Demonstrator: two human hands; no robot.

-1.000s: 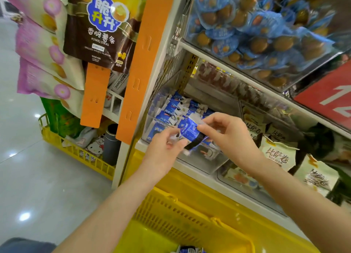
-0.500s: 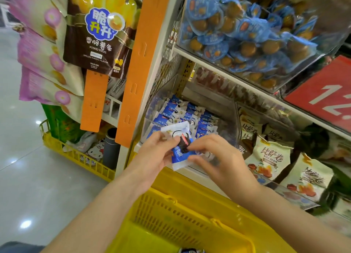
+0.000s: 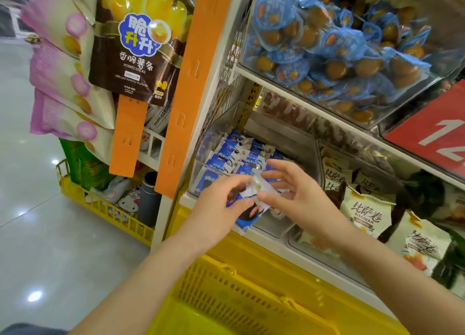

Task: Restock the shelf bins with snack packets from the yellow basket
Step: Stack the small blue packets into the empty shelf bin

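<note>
1. Head view showed both hands meeting in front of the lower shelf, right above the yellow basket [image 3: 226,292].
2. Left hand [image 3: 219,206] pinched the lower part of a blue-and-white snack packet [image 3: 247,215], fingers curled onto it. It looked like the carrying grip.
3. Right hand [image 3: 299,191] nipped the packet's upper white corner between thumb and forefinger, with the other fingers fanned out. Probably this was to square the packet before slotting it in.
4. Packet hung tilted against the front wall of the clear bin [image 3: 275,226], not yet inside. Blur hid its print.
5. Bin already held matching blue packets [image 3: 234,156] stood in rows, so this one likely belonged there, not with the beige packets [image 3: 364,208] in the next bin.
6. Basket sat just under the shelf edge, keeping reaches short. Its contents were out of sight.
</note>
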